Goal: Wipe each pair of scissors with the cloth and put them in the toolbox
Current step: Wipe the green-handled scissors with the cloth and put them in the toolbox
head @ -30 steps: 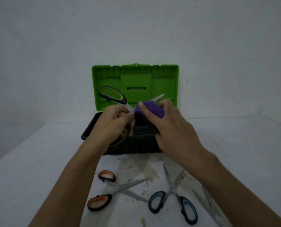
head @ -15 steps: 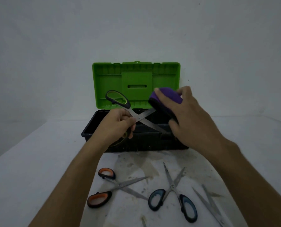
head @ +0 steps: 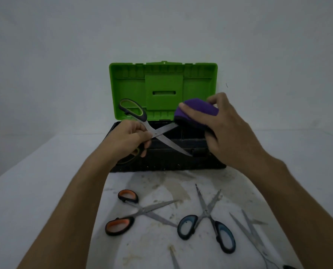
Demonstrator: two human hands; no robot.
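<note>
My left hand (head: 130, 139) grips green-and-black scissors (head: 158, 133) near the pivot, blades spread open over the toolbox. My right hand (head: 225, 131) holds a folded purple cloth (head: 196, 110) wrapped over the tip of the upper blade. The toolbox (head: 161, 160) is black with its green lid (head: 161, 88) standing open behind. On the table in front lie orange-handled scissors (head: 140, 212), blue-handled scissors (head: 206, 218) and a bare metal pair (head: 249, 230) partly under my right forearm.
The white table (head: 45, 181) is stained in front of the toolbox. A further blade tip (head: 174, 259) shows at the bottom edge. A plain wall stands close behind the box.
The cloth has slid from the scissors' pivot out along the upper blade to its tip. My left hand keeps hold of the scissors, and both blades now show.
</note>
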